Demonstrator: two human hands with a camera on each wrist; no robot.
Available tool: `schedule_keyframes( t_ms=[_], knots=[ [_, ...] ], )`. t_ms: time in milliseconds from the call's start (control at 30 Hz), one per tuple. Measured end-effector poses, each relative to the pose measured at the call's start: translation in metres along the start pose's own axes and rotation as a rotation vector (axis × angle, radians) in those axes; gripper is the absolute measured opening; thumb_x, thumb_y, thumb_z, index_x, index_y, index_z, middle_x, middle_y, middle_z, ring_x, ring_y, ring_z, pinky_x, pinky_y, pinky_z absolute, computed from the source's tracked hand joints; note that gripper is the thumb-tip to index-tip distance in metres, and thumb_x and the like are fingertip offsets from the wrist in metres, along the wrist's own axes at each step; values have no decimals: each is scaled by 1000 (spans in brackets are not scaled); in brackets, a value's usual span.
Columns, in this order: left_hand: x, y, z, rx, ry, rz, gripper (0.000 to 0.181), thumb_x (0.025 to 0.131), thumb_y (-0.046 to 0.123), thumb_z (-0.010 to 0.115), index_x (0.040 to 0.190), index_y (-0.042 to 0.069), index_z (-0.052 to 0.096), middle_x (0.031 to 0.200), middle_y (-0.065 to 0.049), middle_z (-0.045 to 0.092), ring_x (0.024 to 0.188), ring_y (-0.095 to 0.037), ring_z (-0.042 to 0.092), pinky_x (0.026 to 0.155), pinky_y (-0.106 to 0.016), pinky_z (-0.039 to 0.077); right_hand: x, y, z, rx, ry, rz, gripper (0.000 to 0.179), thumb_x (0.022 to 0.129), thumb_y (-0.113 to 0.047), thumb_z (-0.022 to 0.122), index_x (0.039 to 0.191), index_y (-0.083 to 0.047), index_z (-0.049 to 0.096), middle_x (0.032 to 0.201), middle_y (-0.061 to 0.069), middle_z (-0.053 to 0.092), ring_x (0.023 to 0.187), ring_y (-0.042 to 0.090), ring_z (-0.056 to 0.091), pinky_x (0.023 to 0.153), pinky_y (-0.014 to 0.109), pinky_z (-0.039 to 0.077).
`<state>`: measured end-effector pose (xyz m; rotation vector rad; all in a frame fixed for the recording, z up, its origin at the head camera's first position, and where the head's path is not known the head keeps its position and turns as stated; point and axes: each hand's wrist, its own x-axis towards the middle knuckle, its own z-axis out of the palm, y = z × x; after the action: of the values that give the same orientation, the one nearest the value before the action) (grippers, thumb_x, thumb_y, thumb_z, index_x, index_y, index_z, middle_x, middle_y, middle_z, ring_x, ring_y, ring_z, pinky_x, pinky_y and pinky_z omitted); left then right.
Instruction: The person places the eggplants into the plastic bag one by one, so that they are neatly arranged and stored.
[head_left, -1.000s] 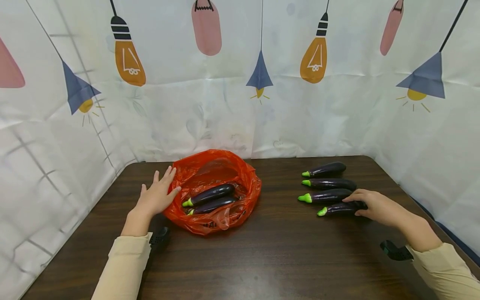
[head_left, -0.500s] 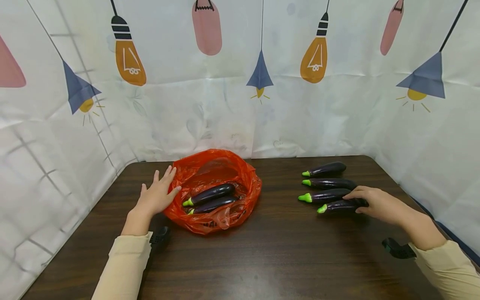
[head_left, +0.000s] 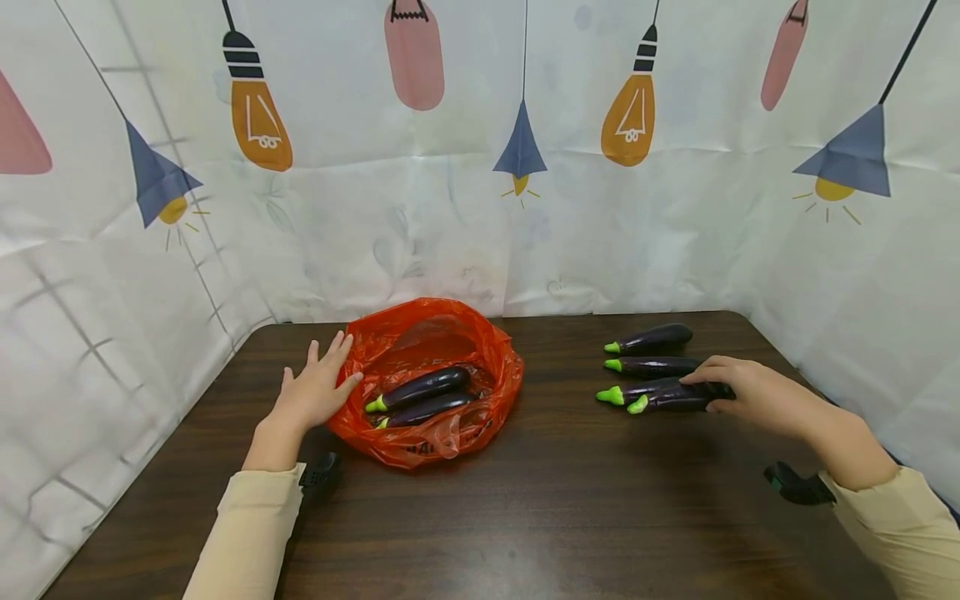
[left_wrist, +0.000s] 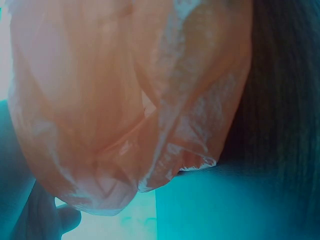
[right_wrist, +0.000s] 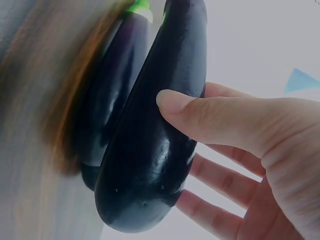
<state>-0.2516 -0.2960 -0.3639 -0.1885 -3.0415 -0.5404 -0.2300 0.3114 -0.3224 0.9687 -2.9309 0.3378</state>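
My right hand (head_left: 757,398) grips the nearest eggplant (head_left: 675,400) by its thick end, thumb on one side and fingers on the other. In the right wrist view this dark glossy eggplant (right_wrist: 155,130) overlaps another eggplant (right_wrist: 112,95) lying on the table. In the head view it partly covers the eggplant with a bright green stem (head_left: 622,395) behind it. At the left, my left hand (head_left: 311,396), fingers spread, touches the side of an open red plastic bag (head_left: 498,408). Two eggplants (head_left: 423,389) lie inside the bag. Its thin film (left_wrist: 125,100) fills most of the left wrist view.
Two more eggplants (head_left: 652,340) lie side by side toward the back right of the dark wooden table (head_left: 525,517). A white curtain (head_left: 465,233) printed with lamps and bulbs hangs behind the table's far edge.
The right hand has lifted the nearest eggplant a little and moved it up and back, so it now overlaps the one behind. The left hand and bag stay in place.
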Motion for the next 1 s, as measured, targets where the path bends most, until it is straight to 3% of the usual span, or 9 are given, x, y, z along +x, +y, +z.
schedule_keyframes(
  t_ms=[333, 1000],
  knots=[
    [2, 0, 1, 9, -1, -2, 77, 105, 35, 55, 163, 2, 17, 168, -23, 9, 149, -56, 1, 104, -85, 0, 8, -5, -4, 0, 10, -32, 44, 85, -2, 81, 128, -3, 70, 121, 10, 65, 106, 33, 67, 79, 42, 57],
    [1, 0, 0, 7, 1, -9, 77, 105, 35, 55, 163, 3, 17, 168, -23, 9, 150, -56, 1, 105, -84, -1, 46, -23, -5, 29, 2, -101, 43, 89, -3, 78, 131, -3, 69, 125, 14, 63, 106, 31, 66, 79, 44, 57]
  ],
)
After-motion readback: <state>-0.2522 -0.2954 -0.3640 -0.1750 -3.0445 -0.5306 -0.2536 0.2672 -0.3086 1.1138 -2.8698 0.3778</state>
